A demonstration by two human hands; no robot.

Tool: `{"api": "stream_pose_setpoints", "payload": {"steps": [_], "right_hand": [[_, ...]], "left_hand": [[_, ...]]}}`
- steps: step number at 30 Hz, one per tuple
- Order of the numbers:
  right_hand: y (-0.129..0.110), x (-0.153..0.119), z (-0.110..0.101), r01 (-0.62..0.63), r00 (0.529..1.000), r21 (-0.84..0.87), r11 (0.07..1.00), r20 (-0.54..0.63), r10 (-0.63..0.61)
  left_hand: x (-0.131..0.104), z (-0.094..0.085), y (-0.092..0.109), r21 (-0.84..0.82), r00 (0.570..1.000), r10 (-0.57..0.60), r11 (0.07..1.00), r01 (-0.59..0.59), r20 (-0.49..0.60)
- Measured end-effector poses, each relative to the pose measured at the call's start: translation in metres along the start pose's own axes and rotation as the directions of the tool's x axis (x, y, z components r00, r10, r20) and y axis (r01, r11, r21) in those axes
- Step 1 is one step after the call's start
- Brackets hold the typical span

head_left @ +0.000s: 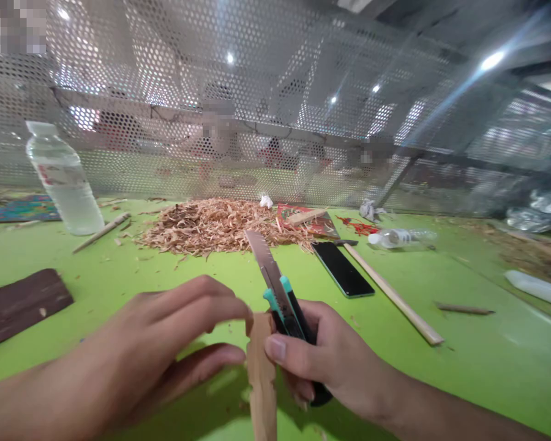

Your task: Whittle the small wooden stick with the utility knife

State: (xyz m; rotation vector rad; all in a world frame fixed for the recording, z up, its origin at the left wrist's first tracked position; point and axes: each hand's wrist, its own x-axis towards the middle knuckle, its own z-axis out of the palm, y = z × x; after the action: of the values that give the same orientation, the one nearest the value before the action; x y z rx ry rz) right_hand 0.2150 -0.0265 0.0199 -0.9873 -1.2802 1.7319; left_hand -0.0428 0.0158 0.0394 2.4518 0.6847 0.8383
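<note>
My right hand (316, 355) is wrapped round a utility knife (298, 321) with a black and teal handle. Its long snap-off blade points up and away from me. The thumb of that hand also presses on a notched strip of wood (262, 380), which stands out toward me at the bottom middle. My left hand (183, 343) is at the strip's left side, fingers bent and thumb apart from them. Its index fingertip meets the top corner of the wood, while the thumb tip lies close to the edge; whether it touches, I cannot tell.
Beyond my hands lies a heap of wood shavings (211, 223) on the green table (133, 269). A phone (342, 269) and a hammer (390, 291) are to the right. A water bottle (67, 184) stands left, near brown sandpaper (27, 303). A perforated metal screen (174, 79) rises behind.
</note>
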Motion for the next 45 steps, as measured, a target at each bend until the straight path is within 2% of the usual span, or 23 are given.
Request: {"api": "stream_pose_setpoints", "payload": {"steps": [1, 2, 3, 4, 5, 7, 10, 13, 16, 23, 29, 37, 45], "right_hand": [[0.000, 0.000, 0.001, 0.002, 1.000, 0.004, 1.000, 0.000, -0.002], [0.000, 0.000, 0.002, 0.006, 1.000, 0.010, 1.000, 0.000, -0.006], [0.000, 0.000, 0.002, 0.011, 1.000, 0.016, 1.000, -0.002, -0.011], [0.001, -0.001, 0.003, 0.015, 1.000, 0.019, 1.000, -0.003, -0.015], [0.001, -0.001, 0.004, 0.017, 1.000, 0.018, 1.000, -0.004, -0.017], [0.001, -0.002, 0.005, 0.016, 1.000, 0.002, 1.000, 0.004, -0.016], [-0.001, -0.002, 0.002, 0.055, 0.998, -0.125, 0.991, -0.029, -0.059], [-0.005, -0.001, -0.005, 0.154, 0.977, -0.335, 0.930, -0.086, -0.193], [-0.008, 0.002, -0.013, 0.213, 0.967, -0.421, 0.882, -0.035, -0.251], [-0.005, 0.003, -0.016, 0.203, 0.973, -0.399, 0.894, -0.023, -0.231], [-0.006, 0.002, -0.015, 0.212, 0.973, -0.420, 0.882, 0.004, -0.232], [-0.004, 0.004, -0.018, 0.196, 0.979, -0.413, 0.889, 0.027, -0.204], [-0.005, 0.006, -0.019, 0.209, 0.977, -0.411, 0.887, 0.046, -0.209]], "left_hand": [[0.003, 0.002, 0.001, -0.129, 0.989, -0.143, 0.981, 0.145, 0.023], [0.006, 0.005, 0.003, -0.256, 0.954, -0.287, 0.919, 0.300, 0.088], [0.008, 0.009, 0.006, -0.381, 0.898, -0.393, 0.813, 0.441, 0.200], [0.010, 0.012, 0.009, -0.477, 0.839, -0.436, 0.691, 0.544, 0.326], [0.011, 0.015, 0.012, -0.527, 0.790, -0.427, 0.589, 0.612, 0.440], [0.013, 0.018, 0.017, -0.558, 0.746, -0.391, 0.497, 0.664, 0.539], [0.012, 0.020, 0.018, -0.545, 0.740, -0.391, 0.504, 0.670, 0.547], [0.010, 0.020, 0.014, -0.527, 0.718, -0.409, 0.492, 0.693, 0.563], [0.008, 0.021, 0.012, -0.525, 0.706, -0.414, 0.474, 0.706, 0.575], [0.008, 0.022, 0.014, -0.514, 0.637, -0.425, 0.378, 0.771, 0.643], [0.004, 0.024, 0.012, -0.511, 0.627, -0.427, 0.363, 0.779, 0.652], [0.007, 0.022, 0.014, -0.470, 0.606, -0.451, 0.385, 0.794, 0.655], [0.007, 0.024, 0.015, -0.434, 0.585, -0.427, 0.404, 0.805, 0.689]]}}
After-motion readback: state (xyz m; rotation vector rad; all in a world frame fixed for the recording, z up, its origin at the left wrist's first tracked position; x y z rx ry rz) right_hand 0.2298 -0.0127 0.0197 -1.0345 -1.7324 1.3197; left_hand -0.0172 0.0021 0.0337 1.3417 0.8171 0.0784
